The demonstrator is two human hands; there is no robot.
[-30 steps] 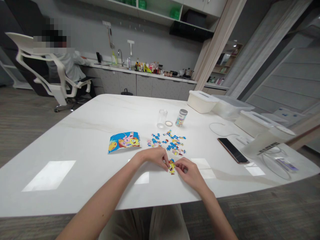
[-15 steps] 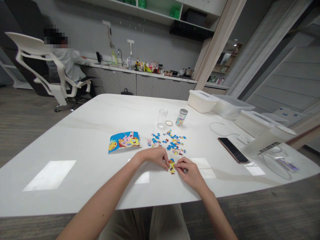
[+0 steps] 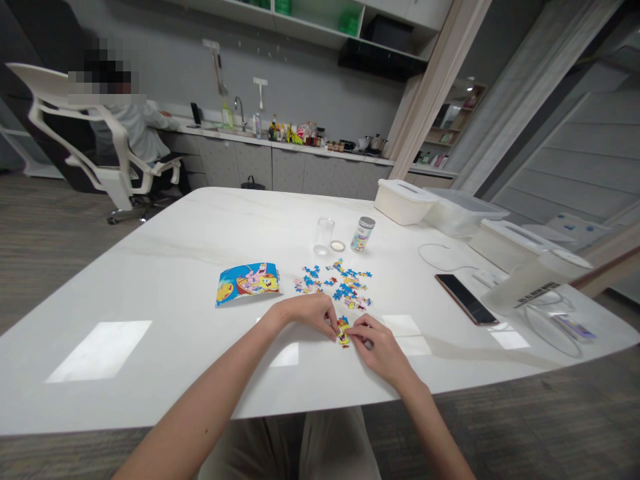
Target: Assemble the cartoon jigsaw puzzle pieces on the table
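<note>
A small joined cluster of yellow and blue jigsaw puzzle pieces (image 3: 343,331) lies on the white table between my hands. My left hand (image 3: 317,313) pinches its left edge with thumb and forefinger. On the opposite edge, my right hand (image 3: 375,341) presses with closed fingertips, which hide part of the cluster. Several loose jigsaw pieces (image 3: 345,291), blue, pink and yellow, are scattered just beyond my hands. To their left lies a slightly curled picture sheet (image 3: 249,283) with cartoon figures on a blue ground.
Behind the pieces stand a clear jar (image 3: 324,235), a lid (image 3: 337,246) and a labelled tin (image 3: 363,234). A phone (image 3: 465,299), a cable and white boxes (image 3: 405,201) occupy the right side. Across the room, a person (image 3: 135,130) sits in a white chair at the counter.
My right fingertips have shifted very slightly left over the joined pieces. My left hand keeps its place, and the loose pieces lie as before.
</note>
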